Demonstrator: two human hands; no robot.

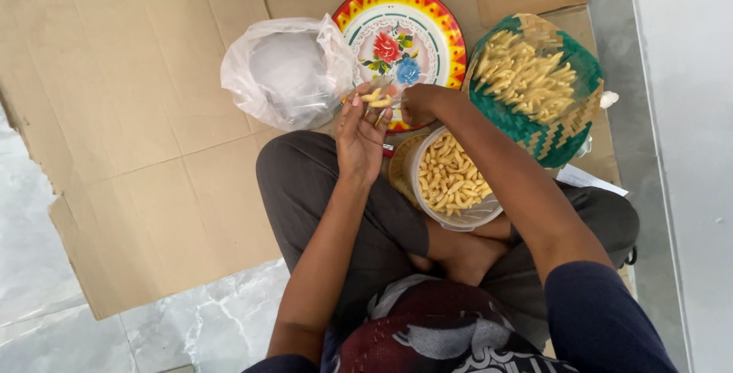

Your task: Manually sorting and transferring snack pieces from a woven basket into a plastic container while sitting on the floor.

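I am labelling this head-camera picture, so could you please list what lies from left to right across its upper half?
Cardboard → plastic bag → flowered plate → woven basket of pale snack sticks.

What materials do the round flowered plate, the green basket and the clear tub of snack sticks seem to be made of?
The round flowered plate looks like enamelled or printed metal: glossy, thin rim, bright painted pattern; it could also be melamine. The green basket appears to be woven from flat green and tan strips, perhaps bamboo or plastic. The clear tub of snack sticks looks like thin translucent plastic, as its contents show through the wall.
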